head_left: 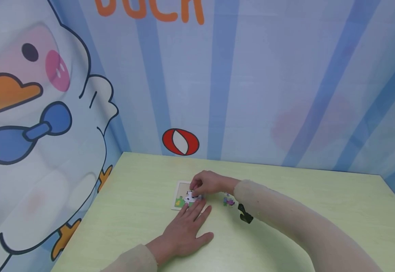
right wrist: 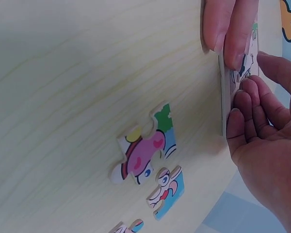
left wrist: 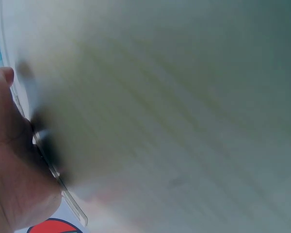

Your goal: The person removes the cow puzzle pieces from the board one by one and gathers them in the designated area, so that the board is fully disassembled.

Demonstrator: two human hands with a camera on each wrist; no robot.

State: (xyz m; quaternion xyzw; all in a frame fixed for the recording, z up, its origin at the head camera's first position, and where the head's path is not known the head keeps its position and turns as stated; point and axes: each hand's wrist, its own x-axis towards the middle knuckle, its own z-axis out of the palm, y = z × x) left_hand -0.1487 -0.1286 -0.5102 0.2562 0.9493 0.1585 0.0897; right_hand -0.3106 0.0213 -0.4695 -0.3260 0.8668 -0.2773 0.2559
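Note:
A small jigsaw tray (head_left: 175, 198) with a pale rim lies on the table. Inside it are fitted white pieces with dark spots (head_left: 189, 197) and green ones. My left hand (head_left: 185, 232) lies flat with straight fingers, its fingertips on the tray's near edge. Over the tray's right side, my right hand (head_left: 212, 183) has curled fingers and thumb, pinching a puzzle piece (right wrist: 252, 64) that they mostly hide. Loose pieces lie beside the tray: a pink one (right wrist: 145, 151), a blue-and-white one (right wrist: 169, 193) and one (right wrist: 128, 227) cut off by the frame.
The pale wooden table (head_left: 143, 234) meets a blue striped backdrop (head_left: 258, 94) at its far edge. A large duck picture (head_left: 47, 181) covers the left side. A black device (head_left: 245, 214) hangs under the right wrist. The left wrist view is mostly blurred tabletop.

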